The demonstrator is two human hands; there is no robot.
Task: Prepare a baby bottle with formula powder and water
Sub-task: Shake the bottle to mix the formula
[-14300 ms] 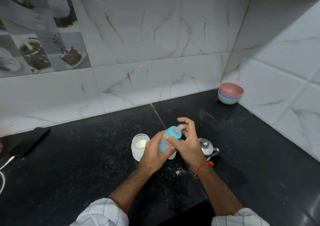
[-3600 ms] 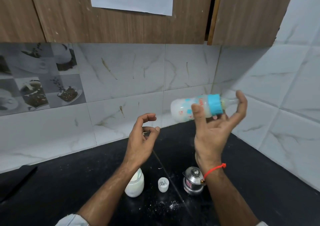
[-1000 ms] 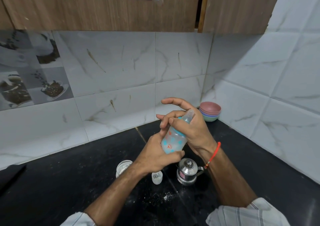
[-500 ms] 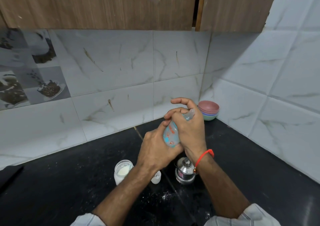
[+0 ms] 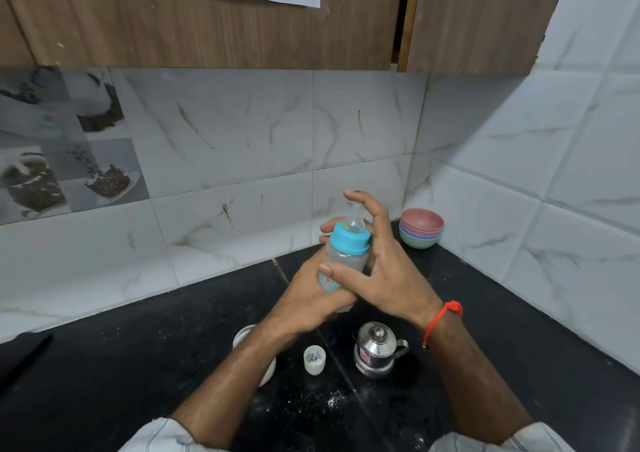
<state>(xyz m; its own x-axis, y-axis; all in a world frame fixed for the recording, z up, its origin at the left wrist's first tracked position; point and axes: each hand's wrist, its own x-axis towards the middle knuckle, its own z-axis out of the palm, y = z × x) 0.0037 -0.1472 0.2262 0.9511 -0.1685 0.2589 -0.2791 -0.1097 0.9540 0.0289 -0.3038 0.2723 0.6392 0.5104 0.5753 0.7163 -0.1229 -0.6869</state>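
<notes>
You are standing in a home kitchen. In front of you a polished black stone countertop (image 5: 138, 365) meets white marble-patterned wall tiles (image 5: 225, 132) in a corner, under brown wood-grain wall cabinets (image 5: 207, 25). Decorative grey tiles picturing cups and coffee beans (image 5: 52, 160), a stack of pastel plastic bowls (image 5: 421, 228) and a small lidded steel pot (image 5: 376, 349) complete it.
</notes>
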